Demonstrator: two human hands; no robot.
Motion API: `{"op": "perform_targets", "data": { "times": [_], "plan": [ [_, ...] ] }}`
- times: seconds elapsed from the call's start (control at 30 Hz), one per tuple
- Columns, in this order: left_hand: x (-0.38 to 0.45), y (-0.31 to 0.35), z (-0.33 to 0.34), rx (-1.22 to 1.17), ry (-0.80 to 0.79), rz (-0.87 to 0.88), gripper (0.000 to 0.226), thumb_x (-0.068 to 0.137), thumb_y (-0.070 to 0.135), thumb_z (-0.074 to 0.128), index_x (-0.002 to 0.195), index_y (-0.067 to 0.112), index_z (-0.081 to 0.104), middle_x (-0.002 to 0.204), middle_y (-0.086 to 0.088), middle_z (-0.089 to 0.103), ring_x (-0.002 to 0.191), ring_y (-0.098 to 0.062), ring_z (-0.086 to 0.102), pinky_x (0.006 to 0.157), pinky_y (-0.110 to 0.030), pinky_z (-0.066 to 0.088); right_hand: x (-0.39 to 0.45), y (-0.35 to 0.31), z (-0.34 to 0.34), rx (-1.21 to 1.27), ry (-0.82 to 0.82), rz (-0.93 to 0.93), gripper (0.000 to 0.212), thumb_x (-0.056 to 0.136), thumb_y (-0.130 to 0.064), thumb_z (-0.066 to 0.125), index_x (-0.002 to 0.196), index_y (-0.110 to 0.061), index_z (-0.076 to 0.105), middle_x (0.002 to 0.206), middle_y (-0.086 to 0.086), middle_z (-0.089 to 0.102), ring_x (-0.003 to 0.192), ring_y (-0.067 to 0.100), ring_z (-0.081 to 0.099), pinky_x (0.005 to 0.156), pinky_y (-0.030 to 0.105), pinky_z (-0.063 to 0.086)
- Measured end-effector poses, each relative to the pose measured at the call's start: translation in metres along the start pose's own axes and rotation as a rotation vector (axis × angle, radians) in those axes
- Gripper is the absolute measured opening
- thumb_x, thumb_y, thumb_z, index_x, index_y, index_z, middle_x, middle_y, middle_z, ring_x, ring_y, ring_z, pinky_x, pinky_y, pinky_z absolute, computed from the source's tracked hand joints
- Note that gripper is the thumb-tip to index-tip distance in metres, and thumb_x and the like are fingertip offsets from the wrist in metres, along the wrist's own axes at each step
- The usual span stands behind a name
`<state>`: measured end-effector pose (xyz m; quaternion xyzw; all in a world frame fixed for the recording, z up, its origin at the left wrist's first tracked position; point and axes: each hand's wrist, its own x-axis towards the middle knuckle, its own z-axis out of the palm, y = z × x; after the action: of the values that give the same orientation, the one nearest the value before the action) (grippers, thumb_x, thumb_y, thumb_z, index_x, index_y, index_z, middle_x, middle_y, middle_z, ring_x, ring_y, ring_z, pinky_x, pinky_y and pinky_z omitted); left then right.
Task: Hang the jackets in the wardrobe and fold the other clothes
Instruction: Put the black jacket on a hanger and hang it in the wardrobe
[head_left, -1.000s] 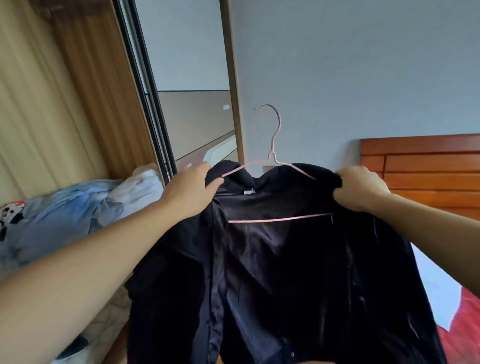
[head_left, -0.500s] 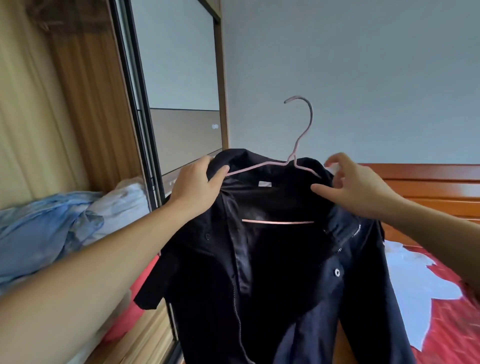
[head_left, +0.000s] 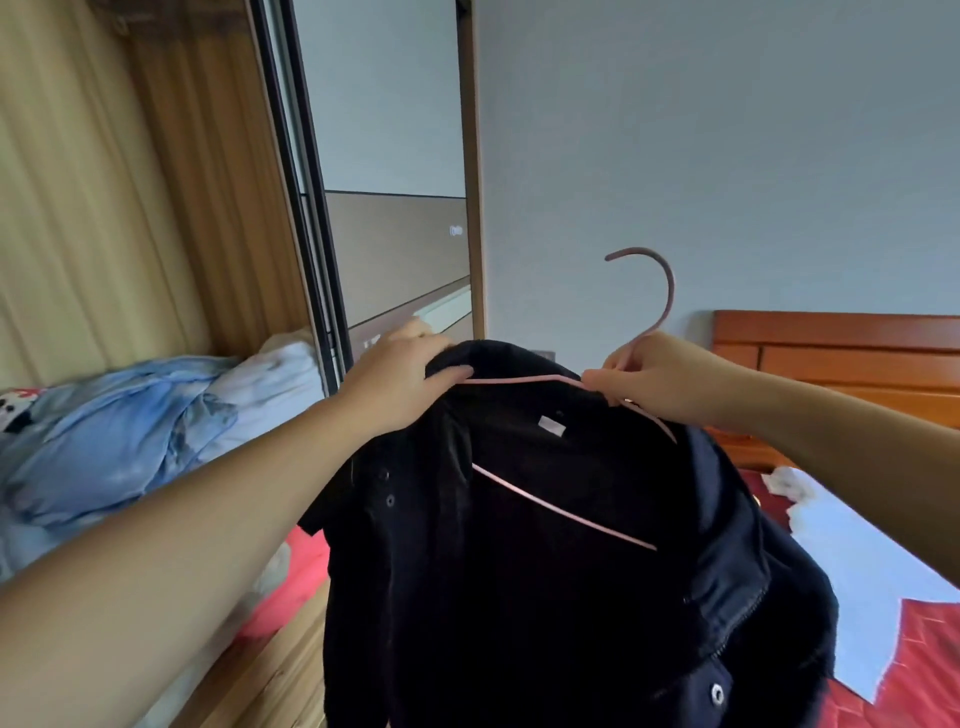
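One dark jacket (head_left: 545, 545) sits on its pink hanger (head_left: 563, 506), held aloft beside the wardrobe (head_left: 171, 197): left hand (head_left: 402, 376) fingers clamped on collar, right hand (head_left: 660, 376) pinching hanger neck. Hanging outstanding; heaped clothes (head_left: 130, 431) unfolded

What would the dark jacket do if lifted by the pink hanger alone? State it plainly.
The dark jacket is floppy: it drapes in folds below the pink wire hanger. It may slide, since the hanger sits tilted. The left hand grips the collar; the right hand pinches the hanger's neck.

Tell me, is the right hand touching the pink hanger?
Touching. The head view shows the right hand pinching the pink hanger at its neck, just below the hook.
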<state>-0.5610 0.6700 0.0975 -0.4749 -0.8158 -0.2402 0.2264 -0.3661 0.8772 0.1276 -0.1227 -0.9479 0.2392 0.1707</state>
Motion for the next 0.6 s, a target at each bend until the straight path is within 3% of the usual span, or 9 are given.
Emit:
{"op": "perform_targets", "data": {
  "times": [0.07, 0.17, 0.27, 0.37, 0.5, 0.6],
  "plan": [
    [-0.002, -0.006, -0.004, 0.110, -0.028, 0.011, 0.025, 0.091, 0.052, 0.053, 0.098, 0.031, 0.065, 0.080, 0.015, 0.047, 0.091, -0.019, 0.055, 0.070, -0.034, 0.043, 0.002, -0.004, 0.005, -0.024, 0.071, -0.009, 0.037, 0.089, -0.039, 0.060, 0.058, -0.019, 0.069, 0.062, -0.007, 0.068, 0.064, 0.003, 0.061, 0.063, 0.022, 0.045],
    [-0.004, -0.007, -0.008, 0.089, -0.112, -0.080, 0.027, 0.089, 0.050, 0.060, 0.094, 0.026, 0.069, 0.090, 0.000, 0.068, 0.107, -0.027, 0.061, 0.081, -0.043, 0.051, 0.003, -0.010, 0.015, 0.008, 0.104, -0.045, 0.033, 0.089, -0.035, 0.061, 0.056, -0.031, 0.062, 0.078, -0.010, 0.074, 0.078, 0.001, 0.063, 0.070, 0.018, 0.043],
    [0.003, 0.002, -0.017, -0.004, -0.128, -0.153, 0.022, 0.082, 0.044, 0.072, 0.077, 0.023, 0.073, 0.069, 0.001, 0.065, 0.080, -0.022, 0.065, 0.069, -0.035, 0.052, 0.003, -0.012, 0.021, 0.024, 0.188, -0.095, 0.038, 0.088, -0.029, 0.062, 0.054, -0.038, 0.051, 0.081, -0.012, 0.074, 0.077, -0.006, 0.060, 0.064, 0.001, 0.036],
    [0.024, 0.028, -0.028, -0.120, -0.077, -0.170, 0.025, 0.081, 0.042, 0.073, 0.067, 0.021, 0.073, 0.056, 0.004, 0.059, 0.059, -0.010, 0.056, 0.052, -0.025, 0.037, 0.006, -0.019, 0.022, 0.018, 0.183, -0.104, 0.035, 0.086, -0.026, 0.060, 0.054, -0.036, 0.054, 0.077, -0.010, 0.074, 0.072, -0.009, 0.060, 0.059, -0.001, 0.037],
    [0.044, 0.058, -0.023, -0.237, -0.078, -0.231, 0.042, 0.083, 0.050, 0.069, 0.075, 0.009, 0.074, 0.050, 0.002, 0.052, 0.046, -0.009, 0.046, 0.051, -0.025, 0.034, 0.009, -0.025, 0.019, 0.143, 0.181, -0.084, 0.022, 0.086, -0.019, 0.058, 0.068, -0.028, 0.065, 0.061, -0.005, 0.070, 0.049, -0.006, 0.058, 0.044, 0.002, 0.035],
    [0.028, 0.048, -0.013, -0.359, -0.150, -0.292, 0.036, 0.080, 0.056, 0.069, 0.078, 0.021, 0.076, 0.062, 0.004, 0.066, 0.058, -0.012, 0.061, 0.058, -0.026, 0.044, 0.004, -0.018, 0.015, 0.255, 0.223, -0.056, 0.014, 0.088, -0.019, 0.060, 0.077, -0.025, 0.067, 0.050, -0.004, 0.065, 0.033, -0.002, 0.049, 0.035, 0.006, 0.030]
  ]
}}
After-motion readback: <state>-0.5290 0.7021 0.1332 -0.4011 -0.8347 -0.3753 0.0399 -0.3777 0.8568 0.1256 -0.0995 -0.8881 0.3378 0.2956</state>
